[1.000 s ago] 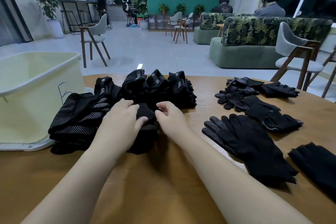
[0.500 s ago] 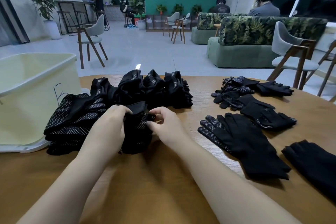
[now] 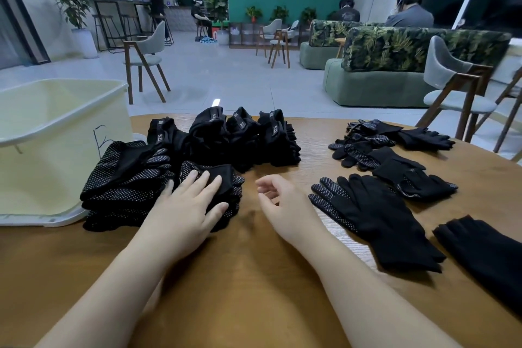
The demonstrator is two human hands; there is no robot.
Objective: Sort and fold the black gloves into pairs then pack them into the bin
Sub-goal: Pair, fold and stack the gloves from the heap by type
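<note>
A folded pair of dotted black gloves (image 3: 223, 178) is lying on the wooden table (image 3: 254, 285), leaning against a folded stack (image 3: 127, 186) beside the pale bin (image 3: 56, 133). The left hand (image 3: 186, 206) is pressing flat on it; the right hand (image 3: 285, 203) is hovering empty, loosely curled, near unfolded gloves (image 3: 375, 215).

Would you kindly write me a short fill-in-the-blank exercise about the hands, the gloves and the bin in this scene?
1. The left hand rests with straight fingers on a ____ pair of dotted gloves.
2. The right hand holds ____.
3. The pale bin stands on the person's ____ side of the wooden table.
4. The flat unfolded glove lies to the ____ of the right hand.

Missing words: folded; nothing; left; right
</note>
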